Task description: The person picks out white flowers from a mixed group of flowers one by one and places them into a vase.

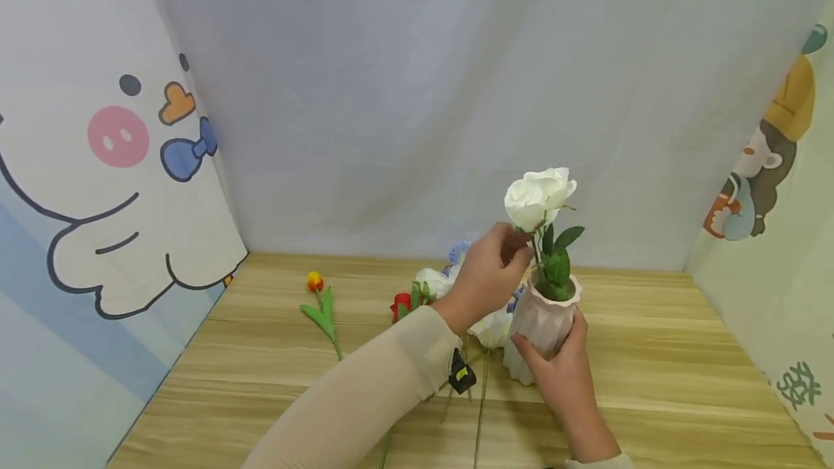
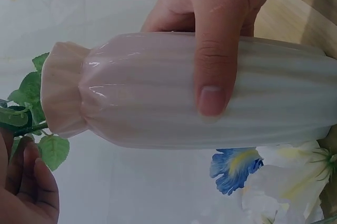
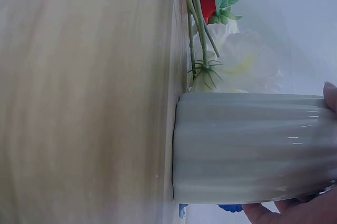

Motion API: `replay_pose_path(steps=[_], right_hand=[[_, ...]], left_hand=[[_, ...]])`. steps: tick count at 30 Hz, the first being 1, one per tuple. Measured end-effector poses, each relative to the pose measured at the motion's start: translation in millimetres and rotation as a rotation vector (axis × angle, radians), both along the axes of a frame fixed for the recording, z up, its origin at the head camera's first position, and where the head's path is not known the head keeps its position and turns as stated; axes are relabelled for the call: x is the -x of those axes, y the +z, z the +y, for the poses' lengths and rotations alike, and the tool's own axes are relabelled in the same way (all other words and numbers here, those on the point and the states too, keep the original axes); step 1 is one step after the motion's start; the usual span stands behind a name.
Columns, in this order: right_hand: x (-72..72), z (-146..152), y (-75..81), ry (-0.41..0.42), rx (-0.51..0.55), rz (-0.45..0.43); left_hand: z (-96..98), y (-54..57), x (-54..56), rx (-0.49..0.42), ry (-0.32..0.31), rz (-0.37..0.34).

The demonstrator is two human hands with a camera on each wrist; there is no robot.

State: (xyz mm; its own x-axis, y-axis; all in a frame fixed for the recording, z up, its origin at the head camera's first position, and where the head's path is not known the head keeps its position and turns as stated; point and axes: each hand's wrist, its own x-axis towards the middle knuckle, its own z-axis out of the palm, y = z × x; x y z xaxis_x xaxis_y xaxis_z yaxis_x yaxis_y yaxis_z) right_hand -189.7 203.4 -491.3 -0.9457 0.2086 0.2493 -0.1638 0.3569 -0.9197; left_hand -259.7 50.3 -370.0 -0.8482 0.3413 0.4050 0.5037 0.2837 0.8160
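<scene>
A white rose (image 1: 539, 197) with green leaves (image 1: 557, 266) stands upright, its stem going down into the mouth of a pale pink fluted vase (image 1: 544, 317). Just under the bloom, my left hand (image 1: 485, 277) pinches the stem between thumb and fingers. In the left wrist view, that hand (image 2: 31, 187) is close beside the vase's ruffled rim. My right hand (image 1: 565, 375) grips the vase's side, thumb in front. The vase's base meets the wooden table in the right wrist view, where the right hand's fingers curl around its body (image 3: 253, 145).
Left of the vase lie a red flower (image 1: 400, 305), white flowers (image 1: 491, 328) and a blue one (image 1: 458, 252), partly hidden by my left arm. An orange-yellow tulip (image 1: 316, 281) lies farther left on the wooden table (image 1: 651, 353). A grey curtain (image 1: 391, 93) hangs behind.
</scene>
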Motion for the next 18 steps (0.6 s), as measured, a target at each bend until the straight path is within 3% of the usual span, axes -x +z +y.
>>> replay_pose_path(steps=[7, 11, 18], right_hand=[[-2.4, 0.2, 2.7, 0.001, 0.000, -0.007], [-3.1, -0.1, 3.1, -0.001, -0.001, -0.005], [-3.0, -0.6, 3.6, 0.009, -0.005, -0.006]], left_hand=[[2.7, -2.7, -2.2, -0.020, -0.054, -0.006], [5.7, -9.5, -1.4, 0.000, -0.040, -0.015], [7.8, -17.5, -2.8, -0.068, 0.004, -0.232]])
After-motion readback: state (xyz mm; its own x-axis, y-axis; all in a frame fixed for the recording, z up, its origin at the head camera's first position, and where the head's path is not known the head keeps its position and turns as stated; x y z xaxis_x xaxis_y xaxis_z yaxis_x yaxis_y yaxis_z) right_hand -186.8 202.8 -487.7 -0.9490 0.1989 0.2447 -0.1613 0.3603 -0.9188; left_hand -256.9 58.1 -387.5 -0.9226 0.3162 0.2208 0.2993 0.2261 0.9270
